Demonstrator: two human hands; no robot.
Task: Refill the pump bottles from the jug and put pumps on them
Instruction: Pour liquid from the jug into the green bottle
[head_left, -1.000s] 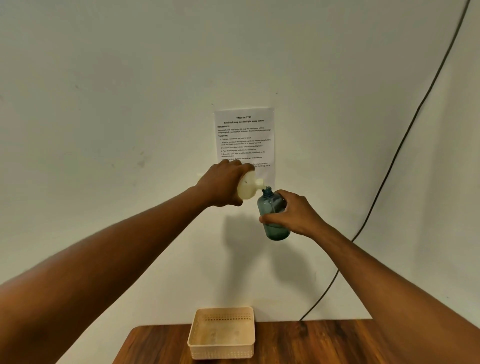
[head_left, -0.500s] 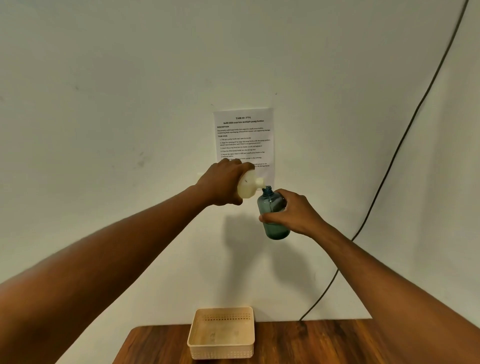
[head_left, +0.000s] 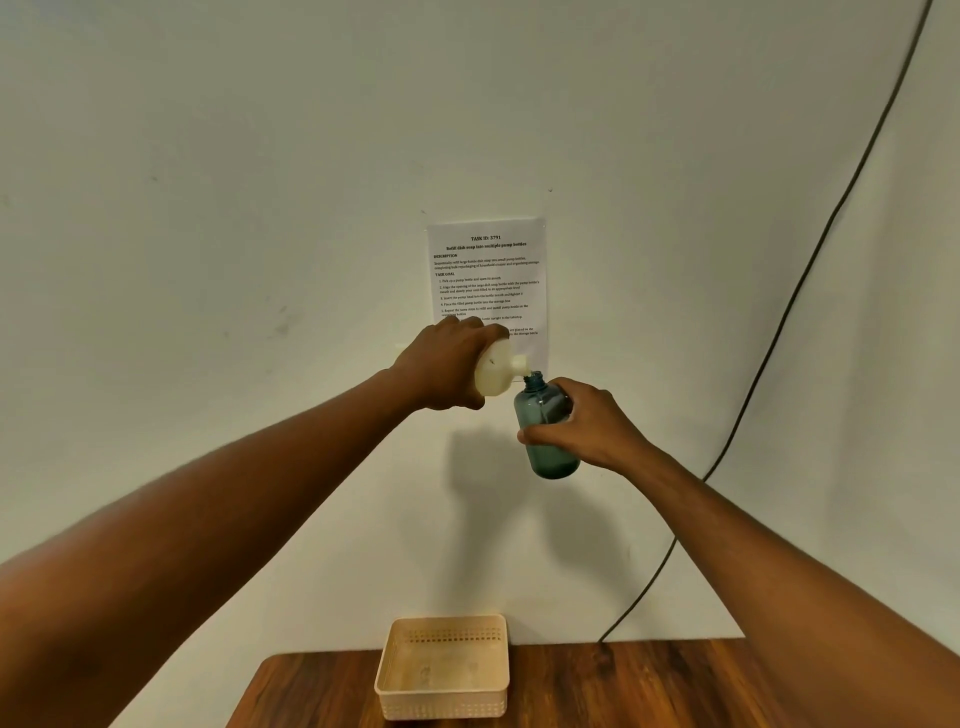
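Left hand (head_left: 441, 366) grips the cream jug (head_left: 496, 371) tipped sideways, spout at the mouth of the blue bottle (head_left: 548, 431), which the right hand (head_left: 582, 428) clasps upright. Basket (head_left: 441, 696) on the table (head_left: 649, 686) below.

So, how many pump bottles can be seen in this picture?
1. The teal pump bottle is held upright in the air by the right hand, with the jug tilted at its mouth. More bottles may be outside the view.

Left hand (head_left: 441, 371) tips jug (head_left: 496, 370) into bottle (head_left: 545, 421).
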